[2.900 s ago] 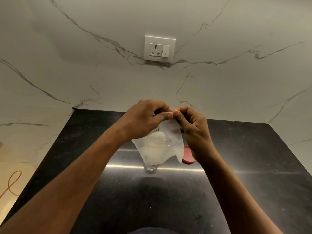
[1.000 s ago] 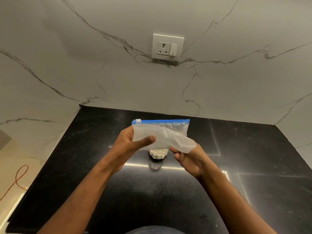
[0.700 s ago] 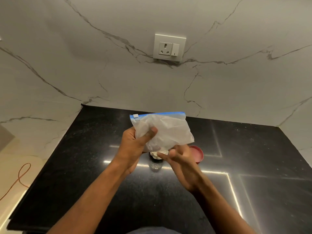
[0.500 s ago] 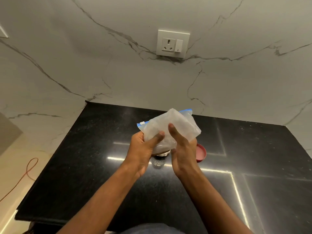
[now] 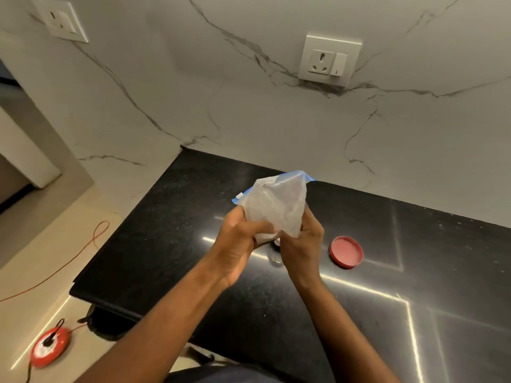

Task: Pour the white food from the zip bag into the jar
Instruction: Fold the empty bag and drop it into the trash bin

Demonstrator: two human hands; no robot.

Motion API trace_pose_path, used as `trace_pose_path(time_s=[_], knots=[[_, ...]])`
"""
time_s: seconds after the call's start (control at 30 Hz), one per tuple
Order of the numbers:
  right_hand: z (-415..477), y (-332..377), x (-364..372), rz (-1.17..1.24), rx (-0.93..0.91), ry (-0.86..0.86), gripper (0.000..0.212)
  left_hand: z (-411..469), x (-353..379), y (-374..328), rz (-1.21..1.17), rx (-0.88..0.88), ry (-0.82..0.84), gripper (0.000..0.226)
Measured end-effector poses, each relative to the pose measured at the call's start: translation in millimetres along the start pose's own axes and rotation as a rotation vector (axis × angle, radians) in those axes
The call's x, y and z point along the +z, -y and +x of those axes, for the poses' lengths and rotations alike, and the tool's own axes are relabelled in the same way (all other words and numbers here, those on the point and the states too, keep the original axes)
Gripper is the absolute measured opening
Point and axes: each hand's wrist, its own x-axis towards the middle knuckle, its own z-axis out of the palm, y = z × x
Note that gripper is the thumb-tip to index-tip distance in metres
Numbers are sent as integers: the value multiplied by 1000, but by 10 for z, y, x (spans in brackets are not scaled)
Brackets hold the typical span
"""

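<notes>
A clear zip bag (image 5: 276,205) with a blue zip strip is bunched up between both my hands above the black counter (image 5: 171,244). My left hand (image 5: 237,244) grips its lower left part and my right hand (image 5: 302,244) grips its lower right part. The blue zip edge points up and away from me. The jar (image 5: 275,257) stands on the counter right under the bag; only a small glassy bit of it shows between my hands. I cannot see white food inside the bag.
A red jar lid (image 5: 346,252) lies on the counter to the right of my hands. A wall socket (image 5: 329,60) sits on the marble wall behind. On the floor at the left lie a red round device (image 5: 49,346) and an orange cable (image 5: 83,255).
The bag has gone from stretched flat to crumpled between both hands. My right hand has moved up from under the bag to grip it. The view has shifted so the floor at the left shows.
</notes>
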Motion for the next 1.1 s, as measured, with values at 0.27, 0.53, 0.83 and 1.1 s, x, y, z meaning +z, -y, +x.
trace_pose_path(time_s=[0.27, 0.53, 0.83, 1.1], knots=[[-105, 67, 118, 406, 326, 187, 69, -201, -359, -127, 242, 134, -279, 36], [-505, 81, 1006, 9, -123, 114, 78, -381, -1048, -178, 490, 132, -295, 27], [-1113, -64, 2469, -526, -603, 322, 60, -1108, -2753, -732, -57, 0, -14, 50], [-1700, 144, 3786, -882, -381, 766, 75, -1334, -3783, -866, -41, -95, -520, 22]])
